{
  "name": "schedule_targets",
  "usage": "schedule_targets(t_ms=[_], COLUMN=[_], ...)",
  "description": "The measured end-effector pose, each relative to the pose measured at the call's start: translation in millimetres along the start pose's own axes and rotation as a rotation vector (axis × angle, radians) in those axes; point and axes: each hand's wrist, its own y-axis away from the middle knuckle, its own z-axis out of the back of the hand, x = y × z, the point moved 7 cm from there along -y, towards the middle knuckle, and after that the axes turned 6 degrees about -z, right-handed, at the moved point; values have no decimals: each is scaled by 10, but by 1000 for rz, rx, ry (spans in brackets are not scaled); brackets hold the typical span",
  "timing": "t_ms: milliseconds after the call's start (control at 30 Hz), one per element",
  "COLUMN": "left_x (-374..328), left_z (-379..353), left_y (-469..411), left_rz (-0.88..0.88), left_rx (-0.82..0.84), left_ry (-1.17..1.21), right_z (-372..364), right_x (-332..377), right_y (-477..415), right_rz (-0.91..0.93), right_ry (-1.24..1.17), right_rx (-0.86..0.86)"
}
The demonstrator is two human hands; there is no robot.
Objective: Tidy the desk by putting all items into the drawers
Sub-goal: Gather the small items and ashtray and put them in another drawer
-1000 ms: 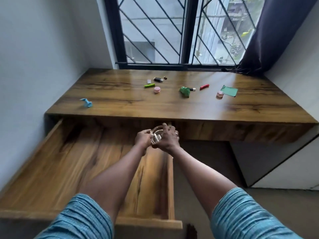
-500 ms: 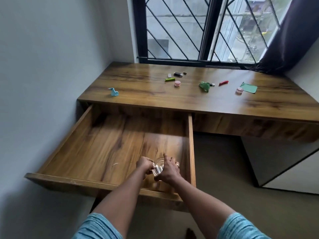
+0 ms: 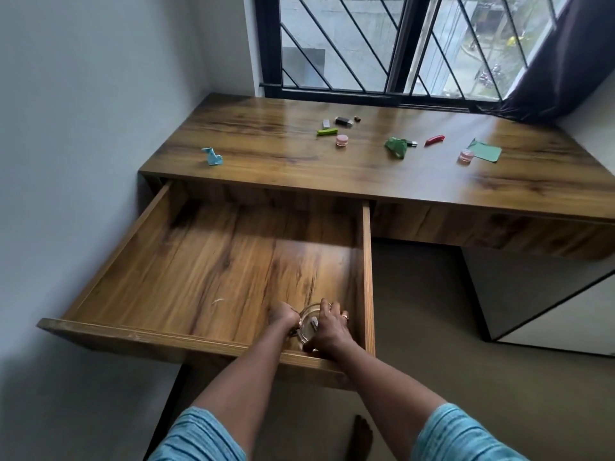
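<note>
A small clear glass bowl [image 3: 309, 322] with small items inside sits low in the front right corner of the open wooden drawer [image 3: 206, 267]. My left hand [image 3: 283, 318] grips its left side and my right hand [image 3: 331, 329] grips its right side. On the desk top [image 3: 266, 151] lie a blue folded paper figure [image 3: 212, 157], a green stick [image 3: 326, 131], a pink jar [image 3: 342, 140], a green crumpled paper [image 3: 396, 148], a red clip [image 3: 434, 140], a second pink jar [image 3: 466, 157] and a green card [image 3: 486, 151].
A small white piece [image 3: 326, 122] and a black USB stick [image 3: 343, 121] lie near the window. A white wall [image 3: 83, 161] runs along the drawer's left side. A dark curtain [image 3: 565, 61] hangs at the right. A white cabinet [image 3: 549, 311] stands under the desk's right part.
Both hands have carried the glass bowl from just under the desk edge down into the drawer's front right corner. The view has pulled back and swung left.
</note>
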Motion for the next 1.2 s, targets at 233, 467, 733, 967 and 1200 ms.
schedule_targets(t_ms=[233,467,733,967,1200], left_x=[-58,-106,-568,-1136,-1862], left_z=[19,5,235,166,-207], left_y=[75,120,129,118,99], left_rz=[19,44,-28,-137,-192], left_rx=[-36,-45,-110,-75,-95], left_ry=[-53,-70,0,-34,9], right_z=[14,112,635,1208,2038], right_x=[-5,34,252,232,-126], right_y=[-23,4,81,45,-210], right_rz=[16,13,115,108,52], right_ry=[40,114,116,81,-25], right_rx=[8,25,-159,-325,-444])
